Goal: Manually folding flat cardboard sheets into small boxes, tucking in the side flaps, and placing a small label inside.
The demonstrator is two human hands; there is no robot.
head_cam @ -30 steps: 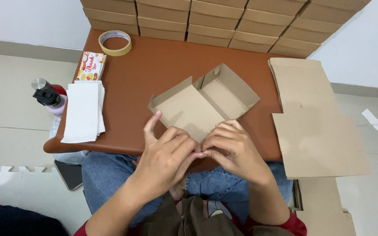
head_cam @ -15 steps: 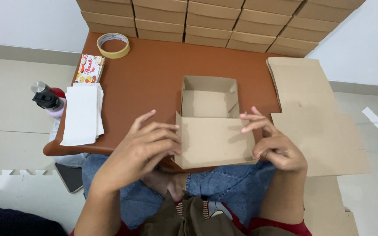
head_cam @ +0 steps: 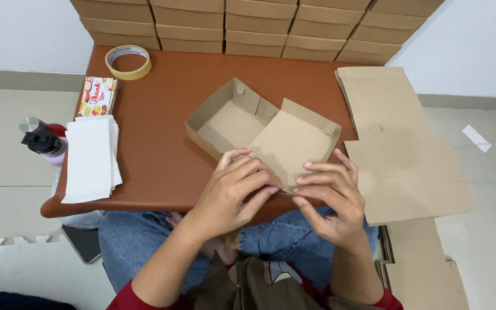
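Cardboard box [head_cam: 259,129], half folded, lies open on the brown table [head_cam: 162,149] with its lid flap pinched at the near edge by the left hand [head_cam: 233,192] and right hand [head_cam: 328,198]. Flat cardboard sheets [head_cam: 400,149] lie to the right, white paper [head_cam: 90,158] and a tape roll [head_cam: 128,62] to the left.

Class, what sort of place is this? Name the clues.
Probably a home packing spot on the floor: stacked folded brown cardboard boxes, flat brown cardboard blanks and a beige tape roll on a low brown table.
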